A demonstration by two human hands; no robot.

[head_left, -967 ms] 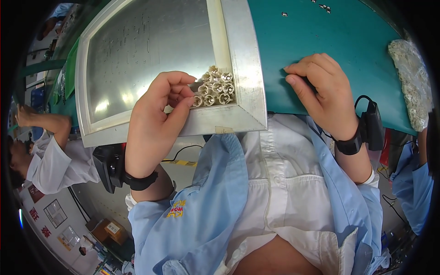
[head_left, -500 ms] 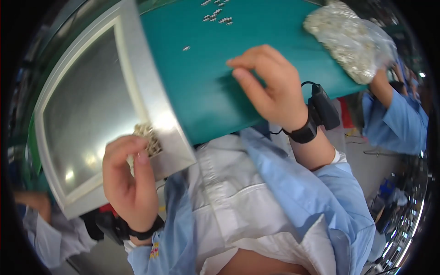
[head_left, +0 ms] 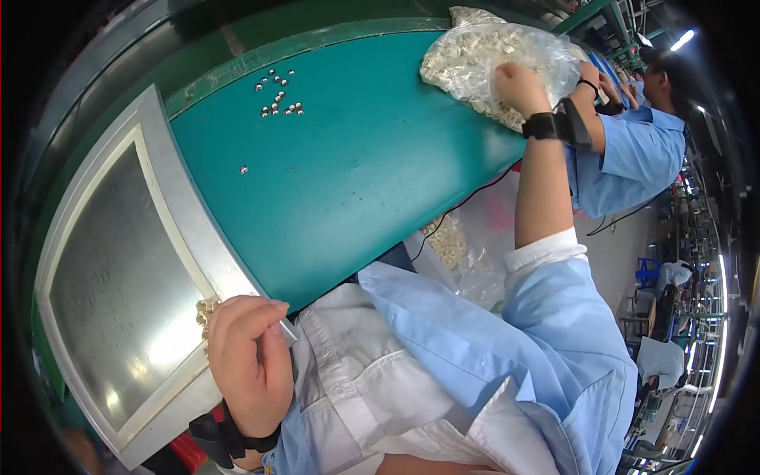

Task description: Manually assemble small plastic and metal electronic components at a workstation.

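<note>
Head view looking down: the person's left hand [head_left: 249, 360] is curled closed on the near corner of a shallow metal tray [head_left: 103, 261], its fingers covering a small cluster of pale brass-coloured parts [head_left: 204, 314] there. Far across the green tabletop [head_left: 356, 158], the right hand [head_left: 518, 85] presses, fingers bent, into a clear plastic bag of similar parts [head_left: 483, 47]. Between both hands, loose small silver pieces [head_left: 279, 99] lie scattered. Beyond the bag sits a co-worker's blue sleeve [head_left: 633, 154].
</note>
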